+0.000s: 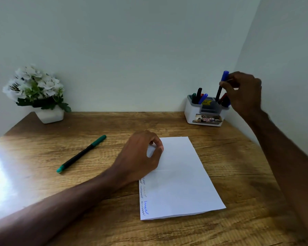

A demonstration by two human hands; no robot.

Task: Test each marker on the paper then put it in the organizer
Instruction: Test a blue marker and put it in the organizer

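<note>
My paper [181, 178] lies on the table [114, 222], right of the middle and toward the near edge, with scribbles down its left side. My left hand [140, 153] rests on its far left corner, fingers curled in, gripping nothing. The green marker [81, 154] lies capped on the wood, well left of that hand. At the far right corner my right hand [244, 93] pinches the blue marker [222, 84] almost upright, its lower end at the mouth of the organizer's [190, 112] right compartment. A flower pot [50, 116] stands at the far left corner
</note>
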